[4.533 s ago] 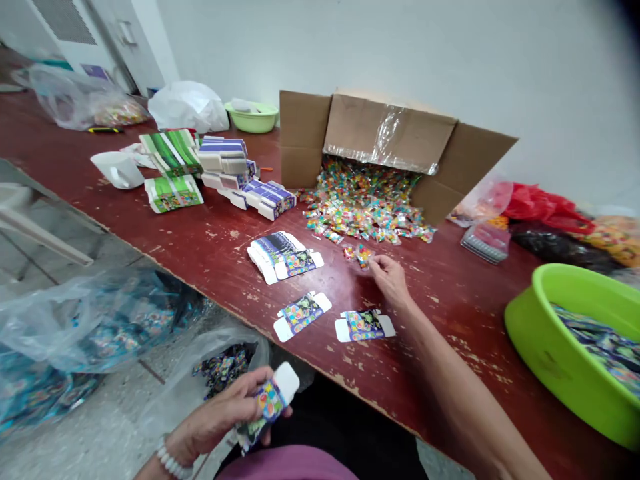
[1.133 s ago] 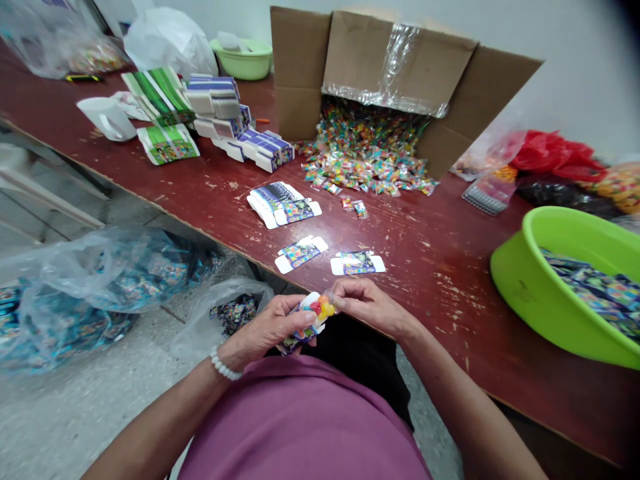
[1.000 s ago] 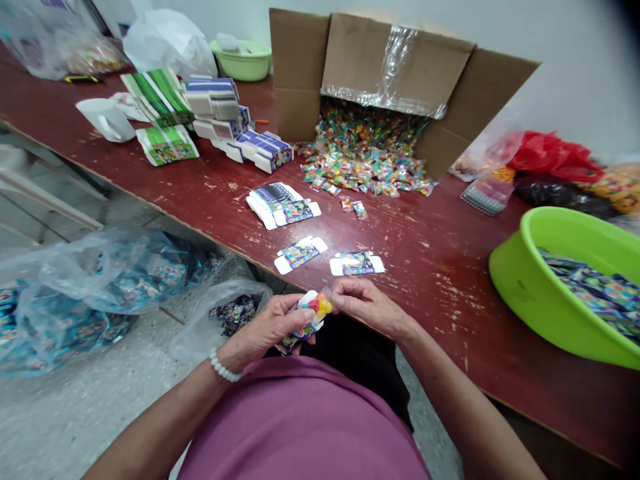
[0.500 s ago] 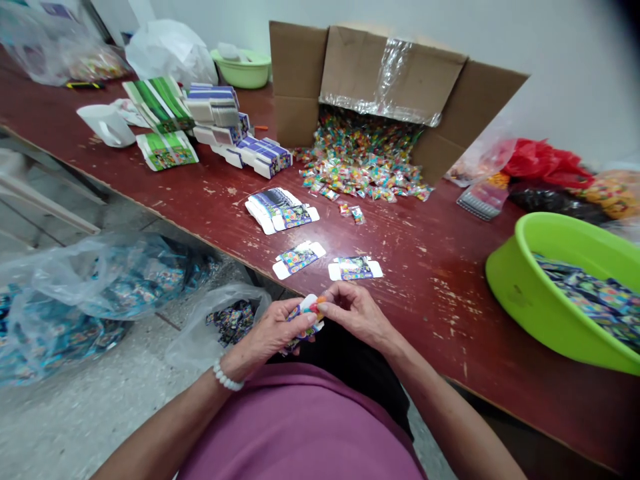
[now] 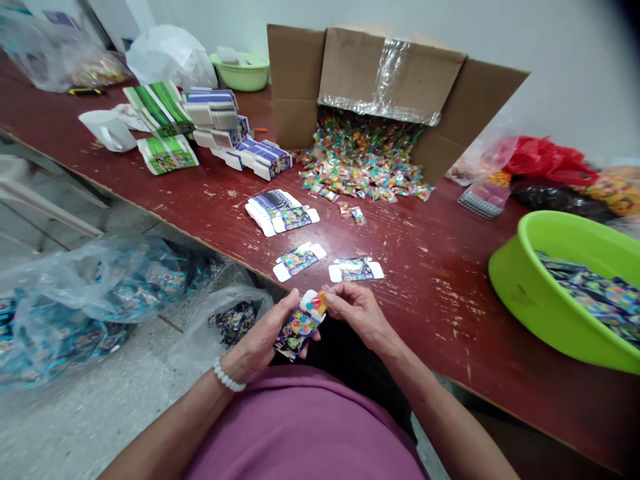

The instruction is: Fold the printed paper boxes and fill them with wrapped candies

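My left hand holds a small printed candy box over my lap, fingers beneath it and its white end flap up. At the box's top end, my right hand pinches a small clear packet of coloured candies. The packet lies at the opening, partly hidden by fingers. On the table just beyond lie two flat boxes, one to the left and another to the right. A fanned stack of flat boxes lies behind them.
A cardboard carton spills candy packets onto the red table. A green basin stands right. Bundled boxes and a white mug are left. Plastic bags sit on the floor below.
My left thumb has lifted off the packet and moved to the box's side, so the printed front shows more. My right hand still pinches the packet at the opening.
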`<act>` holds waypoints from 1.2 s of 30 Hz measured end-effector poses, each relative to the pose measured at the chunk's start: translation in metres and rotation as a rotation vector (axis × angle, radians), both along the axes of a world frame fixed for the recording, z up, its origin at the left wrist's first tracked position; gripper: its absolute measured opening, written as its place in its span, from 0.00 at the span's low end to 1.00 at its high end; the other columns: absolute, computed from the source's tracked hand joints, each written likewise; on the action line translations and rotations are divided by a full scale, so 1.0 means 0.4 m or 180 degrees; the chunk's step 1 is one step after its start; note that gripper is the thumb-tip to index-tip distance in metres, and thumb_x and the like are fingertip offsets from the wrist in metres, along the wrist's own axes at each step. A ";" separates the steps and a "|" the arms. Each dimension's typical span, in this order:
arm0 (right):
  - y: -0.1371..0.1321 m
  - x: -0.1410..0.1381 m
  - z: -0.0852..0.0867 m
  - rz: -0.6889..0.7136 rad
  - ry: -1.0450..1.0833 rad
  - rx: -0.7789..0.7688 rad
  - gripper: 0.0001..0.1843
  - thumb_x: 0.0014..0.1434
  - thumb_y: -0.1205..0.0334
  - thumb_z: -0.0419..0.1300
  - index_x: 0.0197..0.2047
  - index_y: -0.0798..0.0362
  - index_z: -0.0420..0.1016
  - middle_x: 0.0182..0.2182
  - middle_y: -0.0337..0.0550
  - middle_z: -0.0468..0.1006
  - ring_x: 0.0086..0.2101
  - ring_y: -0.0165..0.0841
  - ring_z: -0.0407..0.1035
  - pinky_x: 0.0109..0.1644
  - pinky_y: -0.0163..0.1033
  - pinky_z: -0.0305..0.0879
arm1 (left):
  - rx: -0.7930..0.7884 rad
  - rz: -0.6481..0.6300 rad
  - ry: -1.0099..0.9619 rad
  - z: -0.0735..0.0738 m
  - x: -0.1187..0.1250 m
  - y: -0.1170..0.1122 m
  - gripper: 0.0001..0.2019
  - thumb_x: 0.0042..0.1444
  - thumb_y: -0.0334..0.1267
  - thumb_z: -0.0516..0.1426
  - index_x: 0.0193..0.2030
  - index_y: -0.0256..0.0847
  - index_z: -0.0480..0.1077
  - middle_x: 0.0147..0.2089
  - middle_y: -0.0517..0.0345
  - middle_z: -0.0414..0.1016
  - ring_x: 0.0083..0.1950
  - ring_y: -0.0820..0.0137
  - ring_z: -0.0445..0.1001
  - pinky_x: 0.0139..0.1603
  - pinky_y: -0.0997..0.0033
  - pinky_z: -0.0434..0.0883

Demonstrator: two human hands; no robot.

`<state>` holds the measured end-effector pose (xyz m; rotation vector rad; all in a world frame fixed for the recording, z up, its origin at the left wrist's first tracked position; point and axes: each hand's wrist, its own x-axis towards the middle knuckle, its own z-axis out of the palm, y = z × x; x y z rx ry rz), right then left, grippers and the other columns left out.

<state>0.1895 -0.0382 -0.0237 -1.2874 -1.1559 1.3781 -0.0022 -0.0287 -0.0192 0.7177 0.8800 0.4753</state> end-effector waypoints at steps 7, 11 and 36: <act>-0.008 -0.004 0.001 -0.0215 -0.0139 0.0132 0.17 0.53 0.47 0.67 0.31 0.54 0.77 0.27 0.40 0.77 0.28 0.30 0.67 0.33 0.34 0.64 | 0.0064 0.0188 0.0151 0.007 0.013 0.005 0.28 0.61 0.60 0.52 0.46 0.32 0.73 0.29 0.51 0.79 0.21 0.71 0.74 0.21 0.76 0.69; -0.012 -0.009 0.007 -0.0386 -0.0168 0.0275 0.15 0.51 0.50 0.69 0.30 0.54 0.77 0.25 0.39 0.77 0.27 0.30 0.67 0.32 0.34 0.63 | 0.0076 0.0214 0.0189 0.007 0.019 0.006 0.28 0.61 0.60 0.52 0.45 0.32 0.74 0.28 0.51 0.78 0.20 0.71 0.73 0.20 0.75 0.69; -0.051 -0.025 -0.003 -0.0503 0.0063 0.0587 0.12 0.61 0.53 0.63 0.45 0.49 0.77 0.35 0.40 0.75 0.34 0.31 0.69 0.39 0.36 0.67 | -0.0038 0.0447 -0.0185 0.015 0.030 -0.005 0.24 0.59 0.56 0.54 0.42 0.33 0.73 0.29 0.49 0.79 0.20 0.69 0.73 0.20 0.72 0.71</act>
